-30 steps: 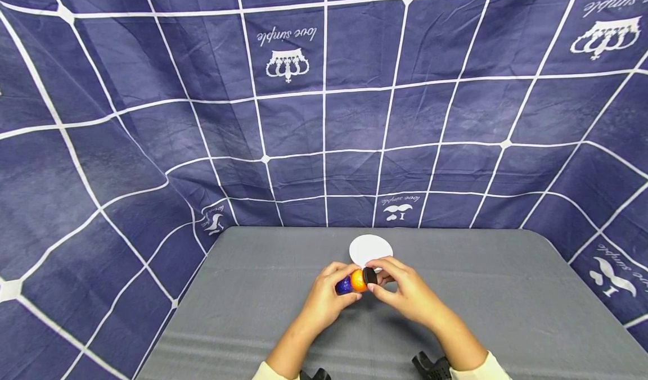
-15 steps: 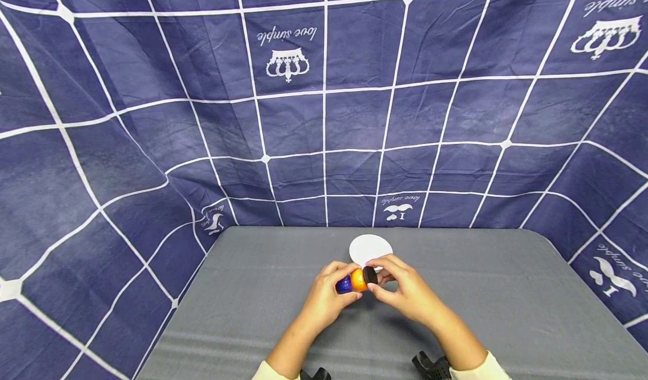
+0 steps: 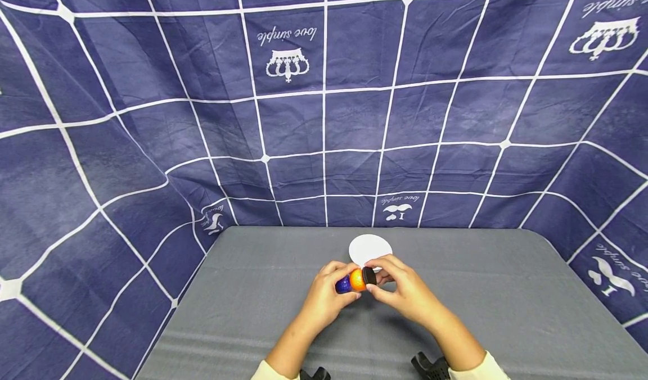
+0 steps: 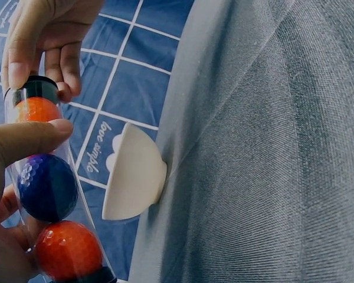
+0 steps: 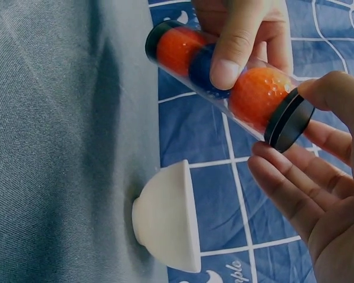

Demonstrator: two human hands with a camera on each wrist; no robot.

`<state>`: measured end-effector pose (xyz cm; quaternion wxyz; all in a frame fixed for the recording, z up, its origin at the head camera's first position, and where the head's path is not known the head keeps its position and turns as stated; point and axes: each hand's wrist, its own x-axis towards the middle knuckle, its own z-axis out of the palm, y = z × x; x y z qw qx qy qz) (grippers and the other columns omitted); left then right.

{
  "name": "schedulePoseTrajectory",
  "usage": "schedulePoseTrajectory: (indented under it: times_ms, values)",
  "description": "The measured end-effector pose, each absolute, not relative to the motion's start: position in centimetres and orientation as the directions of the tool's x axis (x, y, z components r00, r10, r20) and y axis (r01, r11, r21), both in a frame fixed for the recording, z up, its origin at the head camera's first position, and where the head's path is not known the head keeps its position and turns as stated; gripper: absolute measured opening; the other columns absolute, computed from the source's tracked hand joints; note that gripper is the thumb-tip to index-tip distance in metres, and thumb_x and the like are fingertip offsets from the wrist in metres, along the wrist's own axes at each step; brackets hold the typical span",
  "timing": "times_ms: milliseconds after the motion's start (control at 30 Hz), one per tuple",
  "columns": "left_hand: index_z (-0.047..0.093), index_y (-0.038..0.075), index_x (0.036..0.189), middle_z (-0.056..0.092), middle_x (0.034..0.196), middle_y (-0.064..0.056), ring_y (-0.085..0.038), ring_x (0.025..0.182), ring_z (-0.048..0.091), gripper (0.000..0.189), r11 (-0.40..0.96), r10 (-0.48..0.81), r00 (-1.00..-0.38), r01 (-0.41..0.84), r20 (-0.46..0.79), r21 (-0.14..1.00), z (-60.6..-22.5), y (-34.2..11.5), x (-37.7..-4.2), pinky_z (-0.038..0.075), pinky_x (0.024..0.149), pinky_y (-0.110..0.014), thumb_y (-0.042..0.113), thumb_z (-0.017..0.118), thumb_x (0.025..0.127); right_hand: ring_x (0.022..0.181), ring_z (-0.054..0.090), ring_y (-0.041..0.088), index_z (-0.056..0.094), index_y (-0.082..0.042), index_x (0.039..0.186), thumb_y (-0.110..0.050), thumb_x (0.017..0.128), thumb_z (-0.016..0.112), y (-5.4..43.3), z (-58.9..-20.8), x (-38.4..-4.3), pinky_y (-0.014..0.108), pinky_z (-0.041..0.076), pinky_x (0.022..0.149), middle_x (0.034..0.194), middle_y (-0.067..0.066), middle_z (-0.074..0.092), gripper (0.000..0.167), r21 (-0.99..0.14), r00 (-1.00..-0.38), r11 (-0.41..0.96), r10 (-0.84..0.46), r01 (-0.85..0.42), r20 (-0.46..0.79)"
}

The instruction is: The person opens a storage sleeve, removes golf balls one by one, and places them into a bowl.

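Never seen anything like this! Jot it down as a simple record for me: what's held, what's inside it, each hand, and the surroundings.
Held item: clear tube, raised above the table
Contents: three dimpled balls in a row: orange ball, blue ball, second orange ball
Left hand: grips the tube's side
Right hand: pinches the near black cap
Opposite end: far black cap
Cap tightness: cannot tell
Nearby: white bowl, upright on the table
Table cover: gray
Backdrop: blue cloth with white grid lines
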<state>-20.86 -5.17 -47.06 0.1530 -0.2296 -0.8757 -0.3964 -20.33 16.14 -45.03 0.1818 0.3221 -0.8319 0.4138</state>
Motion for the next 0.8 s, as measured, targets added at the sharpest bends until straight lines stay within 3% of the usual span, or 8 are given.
schedulePoseTrajectory:
  times_ms: [533, 800]
  values:
    - [0.071, 0.025, 0.123, 0.07, 0.113, 0.001, -0.018, 0.104, 0.066, 0.053, 0.55, 0.333, -0.854, 0.52, 0.4, 0.653, -46.84, -5.42, -20.87, 0.053, 0.093, -0.036, 0.012, 0.089, 0.075, 0.079, 0.066, 0.006, 0.07, -0.008, 0.118, -0.009, 0.083, 0.081, 16.56, -44.9, -20.61, 0.026, 0.06, 0.075, 0.105, 0.001, 0.069, 0.037, -0.636, -0.75, 0.401, -0.403, -0.66, 0.524]
    - [0.071, 0.022, 0.123, 0.07, 0.112, 0.0, -0.02, 0.104, 0.066, 0.053, 0.568, 0.317, -0.851, 0.524, 0.418, 0.635, -46.78, -5.28, -20.86, 0.051, 0.093, -0.039, 0.011, 0.089, 0.074, 0.079, 0.066, 0.005, 0.068, -0.01, 0.117, -0.008, 0.08, 0.084, 16.34, -44.99, -20.56, 0.026, 0.06, 0.075, 0.107, -0.001, 0.068, 0.04, -0.597, -0.743, 0.443, -0.388, -0.669, 0.546]
